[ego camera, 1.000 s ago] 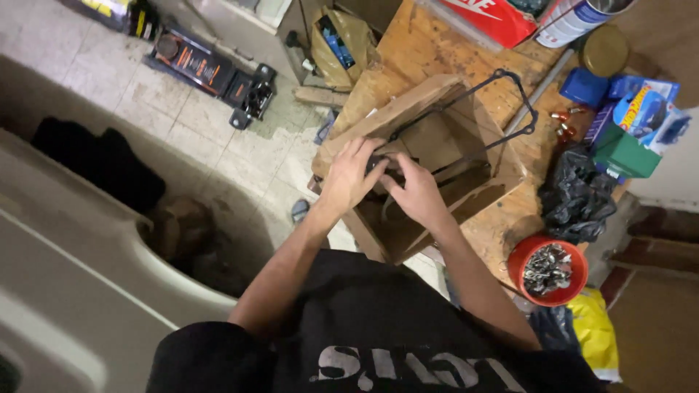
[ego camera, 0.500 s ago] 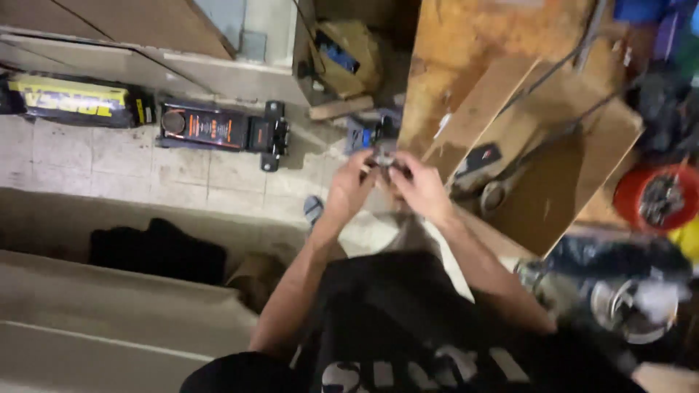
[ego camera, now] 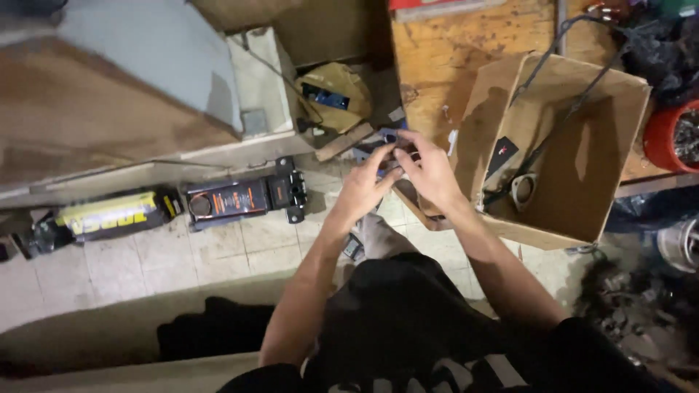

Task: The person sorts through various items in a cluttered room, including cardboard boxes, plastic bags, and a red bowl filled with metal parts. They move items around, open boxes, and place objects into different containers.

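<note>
Above the tiled floor [ego camera: 218,255], beside an open cardboard box [ego camera: 568,145], left hand [ego camera: 364,185] and right hand [ego camera: 429,171] pinch a small dark part [ego camera: 389,138] between fingertips; it looks light, rigid, best gripped by its edges.

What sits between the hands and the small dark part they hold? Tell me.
Nothing visible. Both the left hand and the right hand already grip the small dark bluish part with their fingers, beside the open cardboard box.
</note>
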